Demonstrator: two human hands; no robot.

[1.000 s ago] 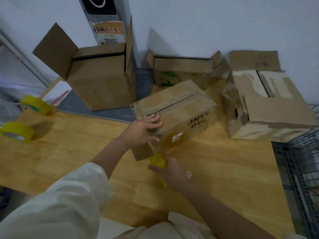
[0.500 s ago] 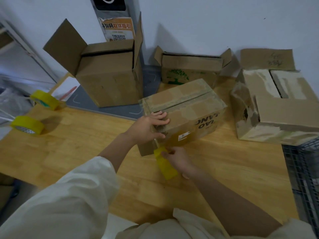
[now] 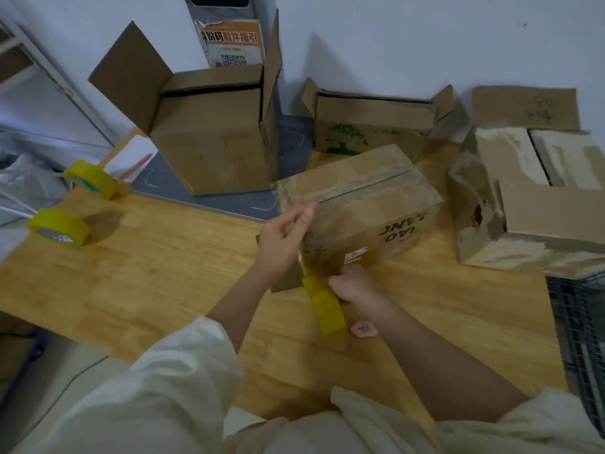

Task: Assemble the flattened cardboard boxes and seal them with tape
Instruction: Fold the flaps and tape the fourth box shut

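Taping has begun on the printed box (image 3: 360,204) at mid-counter (image 3: 131,273): the left hand (image 3: 281,240) flattens tape on its near end with straight fingers, while the right hand (image 3: 352,285) grips the yellow tape roll (image 3: 324,306). Its top seam looks untaped, and the tall box (image 3: 216,139) and tree-print box (image 3: 370,126) behind stand open.

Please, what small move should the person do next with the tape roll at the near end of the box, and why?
Probably pull the yellow tape roll up over the near end of the box toward its top seam. The right hand grips the roll low at that end, the left hand lies with straight fingers against the box's end, and the slit along the top looks not yet covered.
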